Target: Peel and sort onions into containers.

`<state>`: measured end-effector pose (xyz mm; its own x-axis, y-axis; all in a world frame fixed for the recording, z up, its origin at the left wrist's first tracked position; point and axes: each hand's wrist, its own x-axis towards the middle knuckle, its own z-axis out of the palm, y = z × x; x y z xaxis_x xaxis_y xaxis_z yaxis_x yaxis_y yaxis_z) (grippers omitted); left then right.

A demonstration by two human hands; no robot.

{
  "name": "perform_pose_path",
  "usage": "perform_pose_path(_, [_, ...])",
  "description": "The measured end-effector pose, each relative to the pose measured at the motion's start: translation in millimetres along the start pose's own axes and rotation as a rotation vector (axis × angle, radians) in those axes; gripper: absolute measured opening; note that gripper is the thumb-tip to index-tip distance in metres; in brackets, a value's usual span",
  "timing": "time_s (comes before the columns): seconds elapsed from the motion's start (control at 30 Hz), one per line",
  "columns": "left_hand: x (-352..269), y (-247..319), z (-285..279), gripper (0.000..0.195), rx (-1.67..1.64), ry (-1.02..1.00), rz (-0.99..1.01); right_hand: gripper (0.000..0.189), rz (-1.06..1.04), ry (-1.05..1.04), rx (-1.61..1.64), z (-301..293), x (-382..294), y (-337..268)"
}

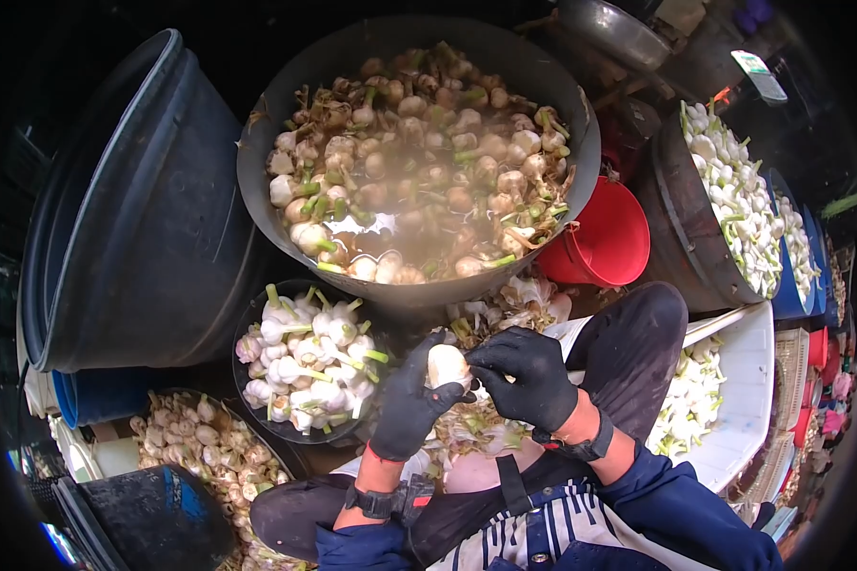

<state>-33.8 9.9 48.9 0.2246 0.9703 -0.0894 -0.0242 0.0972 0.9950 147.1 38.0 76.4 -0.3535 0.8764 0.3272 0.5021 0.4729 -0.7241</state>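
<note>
In front of my lap, my left hand (420, 400), in a black glove, grips a pale garlic bulb (448, 366) from below and the left. My right hand (527, 377), also gloved in black, has its fingertips bunched against the bulb's right side; whether they pinch skin there is hidden. Left of my hands, a round black tub (241, 371) holds a heap of white garlic bulbs (307, 360) with short green stems. Beyond them stands a large grey basin (407, 292) of murky water, full of unpeeled, brownish garlic bulbs (343, 157). Loose garlic skins (471, 432) lie beneath my hands.
A large dark barrel (157, 214) leans at the left, above unpeeled garlic (200, 442) and a black bucket (150, 507). Right of the basin are a red bucket (618, 228) and a drum (675, 207) heaped with white garlic. A white tray (746, 400) holds more.
</note>
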Motion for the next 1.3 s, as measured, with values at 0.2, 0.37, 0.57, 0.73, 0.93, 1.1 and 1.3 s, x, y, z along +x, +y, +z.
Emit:
perform_pose_path(0.2, [3,-3,-7,0.053,0.189,-0.142,-0.233,0.013,0.068,-0.039,-0.022,6,-6,-1])
perform_pose_path(0.37, [1,2,-3,0.064,0.271,-0.233,0.045,0.009,0.306,-0.084,0.213,13,-19,18])
perform_pose_path(0.57, [-1,-25,8,0.062,0.438,0.038,0.243,0.009,0.512,-0.131,0.467,15,-22,22])
perform_pose_path(0.73, [1,-24,18,0.044,0.371,0.05,0.023,0.012,0.514,-0.063,0.333,23,-27,31])
perform_pose_path(0.93, [-6,-30,14,0.037,0.029,0.088,-0.038,0.013,0.594,0.096,0.323,43,-37,53])
perform_pose_path(1.1, [-10,-36,18,0.041,-0.496,0.035,-0.086,0.009,0.357,0.061,-0.053,40,-40,63])
perform_pose_path(1.3, [-3,1,8,0.033,-1.088,-0.143,-0.072,0.008,0.323,-0.45,-0.337,23,-53,103])
